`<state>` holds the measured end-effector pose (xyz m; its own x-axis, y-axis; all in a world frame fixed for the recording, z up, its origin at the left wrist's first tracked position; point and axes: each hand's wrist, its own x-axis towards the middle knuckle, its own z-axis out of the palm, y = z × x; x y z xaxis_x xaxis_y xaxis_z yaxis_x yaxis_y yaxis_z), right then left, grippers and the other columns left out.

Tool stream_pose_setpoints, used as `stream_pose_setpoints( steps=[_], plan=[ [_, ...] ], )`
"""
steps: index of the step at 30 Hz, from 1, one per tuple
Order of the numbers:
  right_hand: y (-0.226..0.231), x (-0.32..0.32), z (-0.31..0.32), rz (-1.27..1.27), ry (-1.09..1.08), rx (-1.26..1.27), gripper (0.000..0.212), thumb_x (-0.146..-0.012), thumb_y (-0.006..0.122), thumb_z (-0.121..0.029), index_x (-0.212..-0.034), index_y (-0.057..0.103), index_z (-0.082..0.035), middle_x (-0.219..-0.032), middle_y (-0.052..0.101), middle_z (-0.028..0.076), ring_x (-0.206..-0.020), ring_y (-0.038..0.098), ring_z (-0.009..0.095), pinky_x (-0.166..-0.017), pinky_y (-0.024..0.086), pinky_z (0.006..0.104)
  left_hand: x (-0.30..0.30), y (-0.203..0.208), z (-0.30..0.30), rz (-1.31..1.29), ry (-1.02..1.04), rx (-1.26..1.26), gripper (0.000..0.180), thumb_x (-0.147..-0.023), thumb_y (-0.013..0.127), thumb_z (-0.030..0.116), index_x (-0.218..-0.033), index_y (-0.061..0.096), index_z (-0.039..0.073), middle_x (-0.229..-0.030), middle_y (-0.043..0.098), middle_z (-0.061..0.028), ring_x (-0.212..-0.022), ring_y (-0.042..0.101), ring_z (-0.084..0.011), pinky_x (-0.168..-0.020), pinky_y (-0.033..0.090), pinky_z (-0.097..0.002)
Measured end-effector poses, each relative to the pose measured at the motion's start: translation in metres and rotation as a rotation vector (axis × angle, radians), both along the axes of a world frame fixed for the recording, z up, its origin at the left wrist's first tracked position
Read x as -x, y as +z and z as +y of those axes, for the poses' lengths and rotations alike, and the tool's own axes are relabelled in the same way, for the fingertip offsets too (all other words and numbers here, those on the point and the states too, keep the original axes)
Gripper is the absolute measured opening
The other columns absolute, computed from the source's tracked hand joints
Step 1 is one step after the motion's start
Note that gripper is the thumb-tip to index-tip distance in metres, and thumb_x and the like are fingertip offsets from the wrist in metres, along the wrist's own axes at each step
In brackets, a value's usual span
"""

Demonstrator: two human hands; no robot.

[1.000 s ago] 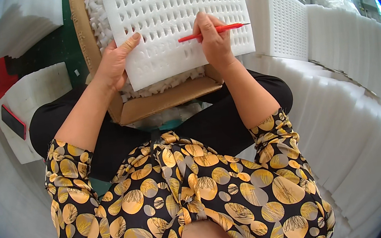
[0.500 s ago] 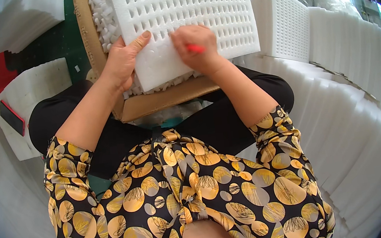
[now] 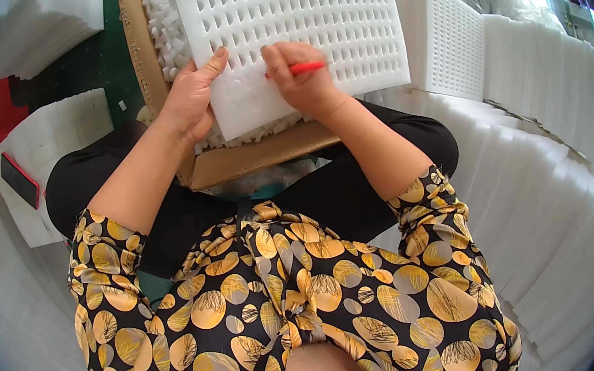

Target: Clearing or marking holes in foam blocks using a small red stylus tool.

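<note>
A white foam sheet [image 3: 298, 20] with rows of slot-shaped holes lies tilted over an open cardboard box. My left hand [image 3: 189, 98] grips its near left edge, thumb on top and fingers underneath. Over the near part of the sheet, my right hand [image 3: 304, 79] is closed round a slim red tool like a pen [image 3: 307, 68], whose tip rests at or just above the foam. Whether it is a pen or a poking tool I cannot tell. Along the near strip of the sheet, the row of holes stops beside my right hand.
Small white foam bits fill the cardboard box [image 3: 256, 162] between my legs. Stacks of white foam sheets [image 3: 540, 206] stand to the right, with another holed foam block [image 3: 447, 45] behind. A red-edged phone [image 3: 19, 181] lies on a foam block [image 3: 53, 131] at left.
My right hand has shifted slightly, and the red tool now lies more level and shows more of its length. The foam sheet has moved a little to the right.
</note>
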<state>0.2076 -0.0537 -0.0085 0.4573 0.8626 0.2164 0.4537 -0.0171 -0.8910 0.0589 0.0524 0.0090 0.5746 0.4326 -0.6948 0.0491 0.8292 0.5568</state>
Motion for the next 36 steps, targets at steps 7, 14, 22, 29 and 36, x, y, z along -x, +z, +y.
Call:
stream_pose_setpoints(
  steps=[7, 14, 22, 29, 36],
  plan=[
    [-0.007, -0.002, -0.006, 0.008, -0.001, 0.011, 0.031, -0.086, 0.056, -0.009, -0.056, 0.046, -0.007, -0.051, 0.044, 0.001, -0.047, 0.036, 0.017, -0.050, 0.037, 0.0266, -0.001, 0.000, 0.001, -0.014, -0.034, 0.024, 0.033, -0.092, 0.060, 0.020, -0.117, 0.054, 0.000, -0.104, 0.065, -0.0121, -0.087, 0.065, -0.0178, -0.074, 0.055, -0.0295],
    [-0.003, 0.004, 0.005, -0.342, 0.045, -0.027, 0.030, -0.086, 0.056, -0.011, -0.058, 0.047, -0.009, -0.053, 0.045, 0.000, -0.049, 0.036, 0.015, -0.051, 0.036, 0.0253, -0.003, 0.006, 0.000, -0.006, -0.042, 0.000, 0.034, -0.093, 0.059, 0.023, -0.118, 0.052, 0.002, -0.104, 0.064, -0.0086, -0.089, 0.064, -0.0159, -0.075, 0.054, -0.0279],
    [0.000, 0.010, 0.005, -0.546, 0.077, -0.049, 0.031, -0.089, 0.056, -0.015, -0.059, 0.047, -0.009, -0.056, 0.046, -0.002, -0.050, 0.037, 0.013, -0.053, 0.036, 0.0247, -0.002, 0.000, -0.003, -0.027, -0.035, 0.023, 0.036, -0.094, 0.057, 0.023, -0.122, 0.050, 0.002, -0.107, 0.063, -0.0097, -0.090, 0.064, -0.0163, -0.075, 0.054, -0.0282],
    [-0.001, 0.014, 0.007, -0.606, 0.107, -0.108, 0.032, -0.089, 0.054, -0.014, -0.059, 0.046, -0.009, -0.056, 0.045, -0.001, -0.050, 0.036, 0.012, -0.052, 0.036, 0.0241, -0.008, 0.008, -0.009, -0.035, -0.044, -0.002, 0.036, -0.094, 0.056, 0.025, -0.121, 0.051, 0.003, -0.108, 0.063, -0.0093, -0.091, 0.062, -0.0154, -0.077, 0.053, -0.0280],
    [-0.003, 0.017, 0.011, -0.478, 0.098, -0.153, 0.030, -0.088, 0.054, -0.012, -0.060, 0.046, -0.009, -0.055, 0.044, -0.001, -0.049, 0.036, 0.014, -0.052, 0.036, 0.0247, -0.008, 0.011, -0.006, -0.051, -0.046, 0.019, 0.037, -0.094, 0.057, 0.029, -0.120, 0.051, 0.003, -0.109, 0.061, -0.0093, -0.094, 0.059, -0.0142, -0.081, 0.050, -0.0284]
  ],
)
